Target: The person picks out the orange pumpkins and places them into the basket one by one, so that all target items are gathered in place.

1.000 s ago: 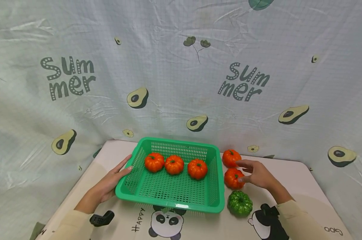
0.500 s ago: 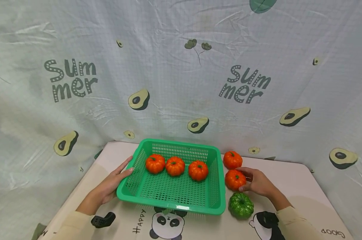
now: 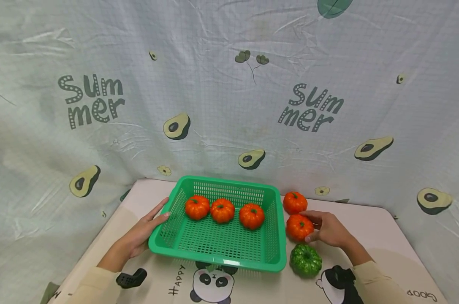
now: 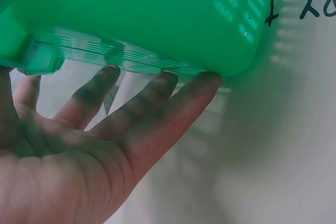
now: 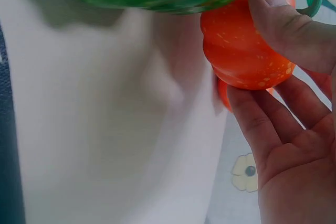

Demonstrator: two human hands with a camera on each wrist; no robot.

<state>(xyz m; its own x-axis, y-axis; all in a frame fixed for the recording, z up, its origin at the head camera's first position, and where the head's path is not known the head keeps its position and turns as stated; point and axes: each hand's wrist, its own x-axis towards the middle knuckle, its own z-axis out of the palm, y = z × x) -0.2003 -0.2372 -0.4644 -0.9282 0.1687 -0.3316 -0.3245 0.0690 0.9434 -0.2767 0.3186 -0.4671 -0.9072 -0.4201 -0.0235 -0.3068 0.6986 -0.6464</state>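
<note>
In the head view a green plastic basket holds three small orange pumpkins, one of them the right-hand pumpkin. My left hand lies at the basket's left side; in the left wrist view its nearly straight fingers touch the outer wall. To the right of the basket, my right hand grips an orange pumpkin between thumb and fingers, as the right wrist view shows on that pumpkin. Another orange pumpkin sits just behind it. A green pumpkin stands in front.
A light tabletop printed with a panda and lettering lies beneath. Behind it hangs a pale curtain with avocado prints. A black curved object shows by the left forearm.
My right hand has closed its thumb and fingers round the nearer orange pumpkin, which has shifted very slightly. The left hand keeps its place at the basket.
</note>
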